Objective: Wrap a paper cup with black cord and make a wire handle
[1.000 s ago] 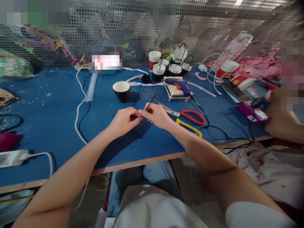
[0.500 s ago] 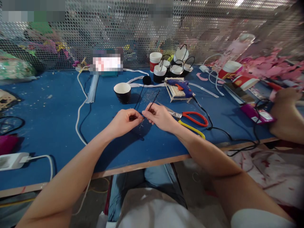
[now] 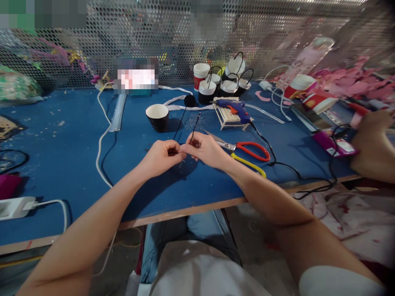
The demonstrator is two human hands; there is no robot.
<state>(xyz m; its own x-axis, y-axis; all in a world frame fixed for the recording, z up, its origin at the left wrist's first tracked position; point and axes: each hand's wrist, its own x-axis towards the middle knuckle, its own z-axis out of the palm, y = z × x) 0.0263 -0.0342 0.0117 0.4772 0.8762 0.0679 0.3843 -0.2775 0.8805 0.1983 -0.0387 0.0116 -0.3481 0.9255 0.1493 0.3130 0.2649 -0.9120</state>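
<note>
On the table [image 3: 61, 164], the scissors [image 3: 243, 150] lie just right of the right hand [image 3: 205, 149]. Behind them the glue gun [image 3: 234, 107] rests on a stick rack [image 3: 228, 118]. A paper cup [image 3: 157, 116] stands behind the left hand [image 3: 162, 156], a power strip [image 3: 14, 206] far left.

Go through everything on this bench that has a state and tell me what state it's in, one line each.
left hand: closed, pinching thin black wire
right hand: closed, pinching the same wire
scissors: lying flat, blades closed
glue gun: resting on wooden stand, corded
black cup: upright, uncovered
</note>
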